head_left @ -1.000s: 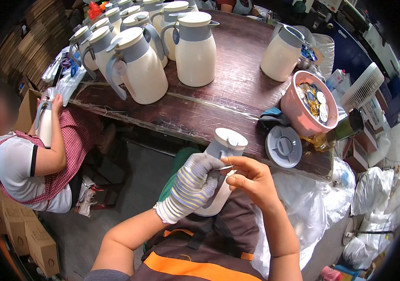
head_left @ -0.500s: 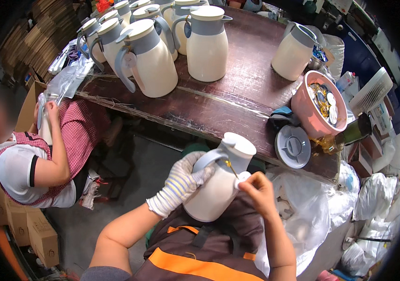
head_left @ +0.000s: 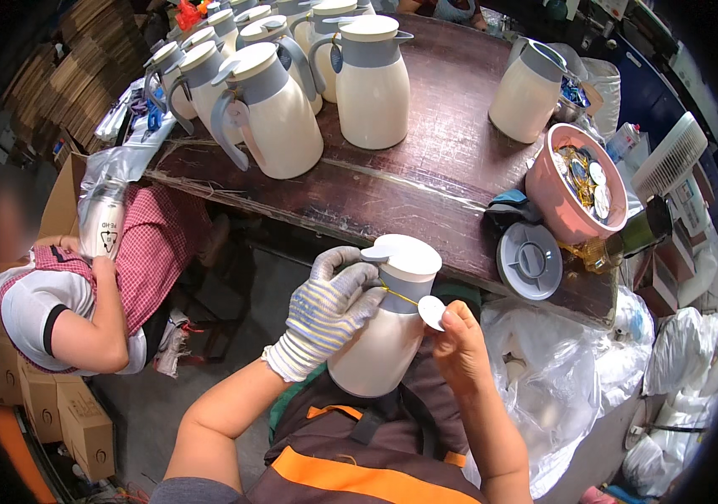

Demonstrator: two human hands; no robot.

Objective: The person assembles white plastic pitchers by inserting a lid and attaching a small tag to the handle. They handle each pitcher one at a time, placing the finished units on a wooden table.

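A cream vacuum jug [head_left: 373, 357] with a grey collar rests on my lap, slightly tilted. My left hand [head_left: 323, 317], in a striped knit glove, is closed at the jug's handle; the glove hides most of the handle. From the glove's fingertips a thin gold string [head_left: 401, 295] runs across the collar to a round white hang tag [head_left: 431, 312]. My bare right hand [head_left: 463, 344] pinches the tag's edge between thumb and fingers, just right of the jug.
Several similar jugs [head_left: 372, 105] stand on the dark table [head_left: 451, 92]. A pink bucket [head_left: 554, 191] of tags and a grey round lid [head_left: 529, 261] sit at its right end. Clear plastic bags [head_left: 535, 378] hang beside my lap. At left, a seated co-worker [head_left: 90, 323] handles a bagged jug.
The jug has turned, and my gloved hand now covers its handle. My right hand has drawn the tag's string straight. The co-worker's jug is now inside a plastic bag.
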